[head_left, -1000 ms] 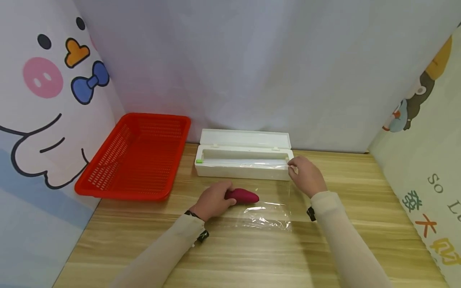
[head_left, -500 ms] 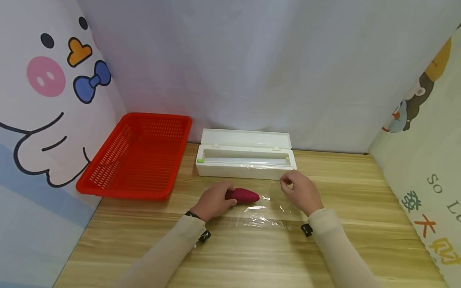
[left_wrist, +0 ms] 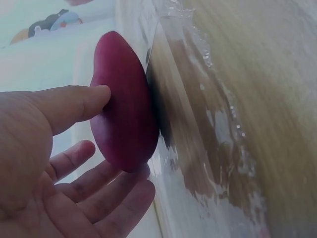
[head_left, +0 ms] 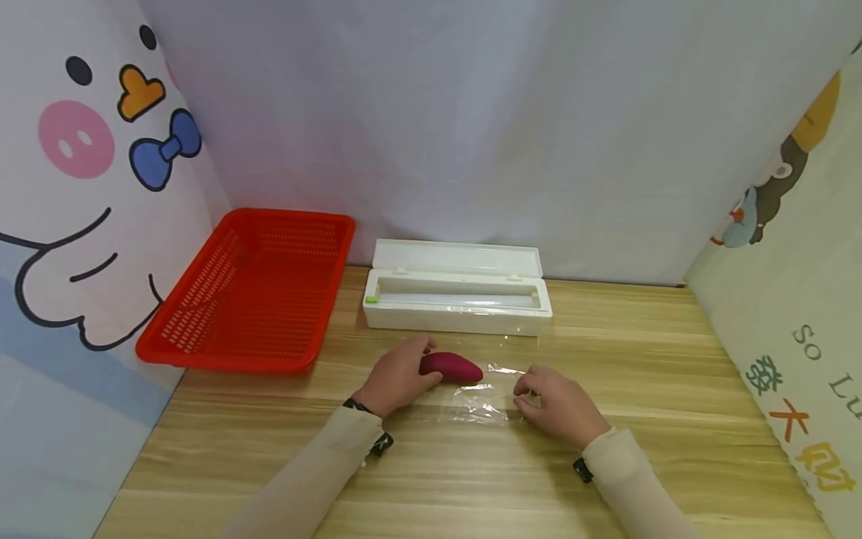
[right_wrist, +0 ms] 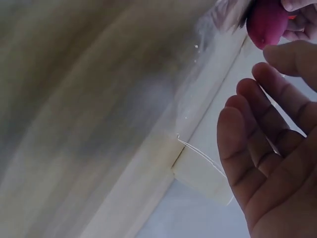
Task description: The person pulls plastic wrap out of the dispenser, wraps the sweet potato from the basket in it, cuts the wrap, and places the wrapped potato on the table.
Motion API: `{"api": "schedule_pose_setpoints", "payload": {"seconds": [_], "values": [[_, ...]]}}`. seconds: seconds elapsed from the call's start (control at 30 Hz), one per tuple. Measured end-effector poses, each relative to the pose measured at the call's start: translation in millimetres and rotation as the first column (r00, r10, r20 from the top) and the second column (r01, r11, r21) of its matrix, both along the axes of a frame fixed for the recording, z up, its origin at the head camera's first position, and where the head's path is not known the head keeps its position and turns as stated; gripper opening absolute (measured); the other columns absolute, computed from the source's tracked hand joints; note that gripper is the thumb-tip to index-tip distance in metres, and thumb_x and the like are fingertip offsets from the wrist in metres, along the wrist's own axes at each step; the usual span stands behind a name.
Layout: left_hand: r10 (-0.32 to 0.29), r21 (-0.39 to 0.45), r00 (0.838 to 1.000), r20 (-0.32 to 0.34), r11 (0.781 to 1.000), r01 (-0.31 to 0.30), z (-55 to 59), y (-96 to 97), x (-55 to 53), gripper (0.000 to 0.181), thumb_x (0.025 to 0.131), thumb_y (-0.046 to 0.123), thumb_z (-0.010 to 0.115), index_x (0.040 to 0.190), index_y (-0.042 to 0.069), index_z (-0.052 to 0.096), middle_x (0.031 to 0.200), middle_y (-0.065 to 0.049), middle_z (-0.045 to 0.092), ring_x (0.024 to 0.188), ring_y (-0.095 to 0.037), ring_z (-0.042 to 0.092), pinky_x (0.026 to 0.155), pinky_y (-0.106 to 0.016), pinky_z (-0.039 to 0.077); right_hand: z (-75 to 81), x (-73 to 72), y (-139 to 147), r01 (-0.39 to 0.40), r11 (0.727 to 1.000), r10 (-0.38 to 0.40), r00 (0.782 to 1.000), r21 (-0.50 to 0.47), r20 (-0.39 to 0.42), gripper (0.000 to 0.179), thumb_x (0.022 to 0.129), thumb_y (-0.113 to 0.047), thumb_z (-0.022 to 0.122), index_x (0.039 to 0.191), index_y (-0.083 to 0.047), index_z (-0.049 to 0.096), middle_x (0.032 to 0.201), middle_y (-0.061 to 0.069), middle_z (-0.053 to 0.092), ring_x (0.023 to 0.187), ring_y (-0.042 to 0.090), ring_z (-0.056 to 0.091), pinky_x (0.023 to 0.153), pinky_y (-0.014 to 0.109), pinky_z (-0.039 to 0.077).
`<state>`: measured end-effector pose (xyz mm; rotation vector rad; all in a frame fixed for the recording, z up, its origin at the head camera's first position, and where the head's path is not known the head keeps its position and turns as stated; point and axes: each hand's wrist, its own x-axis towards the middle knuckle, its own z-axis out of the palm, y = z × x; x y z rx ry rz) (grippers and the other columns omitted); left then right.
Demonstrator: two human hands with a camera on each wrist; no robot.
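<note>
A smooth purple-red sweet potato (head_left: 453,367) lies on a sheet of clear cling film (head_left: 480,410) on the wooden table. My left hand (head_left: 399,376) holds its left end. In the left wrist view, the thumb presses one side of the sweet potato (left_wrist: 121,106) and the fingers curve under its lower end. My right hand (head_left: 557,408) is at the film's right edge, thumb and fingertips apart, fingers loosely bent. In the right wrist view nothing shows within the right hand (right_wrist: 277,148). The film runs back to a white dispenser box (head_left: 458,320) with its lid up.
A red plastic basket (head_left: 232,364) stands at the back left, close to the printed side wall. Inside the box lies the film roll (head_left: 458,299), with a green slider (head_left: 371,299) at the left of its front edge. A pale cloth backs the table.
My right hand has come from the box's right front corner toward me, down to the film's right edge. That edge now lies nearer the sweet potato. My left hand has kept its hold.
</note>
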<state>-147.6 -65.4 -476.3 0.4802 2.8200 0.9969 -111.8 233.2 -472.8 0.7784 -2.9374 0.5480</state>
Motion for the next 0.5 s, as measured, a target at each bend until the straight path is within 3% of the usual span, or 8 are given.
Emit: {"api": "schedule_pose_setpoints", "payload": {"seconds": [0.2,0.5], "values": [[0.003,0.016,1.0,-0.011,1.0,-0.003,4.6,0.7,2.1,0.046,0.092,0.022,0.081,0.129,0.006,0.061,0.124,-0.01,0.067,0.109,-0.025,0.064,0.095,-0.043,0.053,-1.2,4.5,1.8,-0.05,0.998,0.051,0.999,0.023,-0.014,0.005,0.089,-0.017,0.077,0.089,-0.018,0.072,0.086,-0.011,0.059,0.078,0.005,0.058,0.069,0.028,0.054],[-0.002,0.023,1.0,-0.005,1.0,0.002,2.7,-1.5,4.4,0.05,0.09,0.025,0.082,0.131,0.007,0.061,0.124,-0.009,0.067,0.106,-0.023,0.063,0.093,-0.041,0.054,-4.2,5.6,4.7,-0.073,0.997,0.072,0.997,0.035,0.039,0.006,0.089,-0.018,0.077,0.091,-0.02,0.072,0.087,-0.013,0.059,0.081,0.007,0.061,0.072,0.029,0.055]]}}
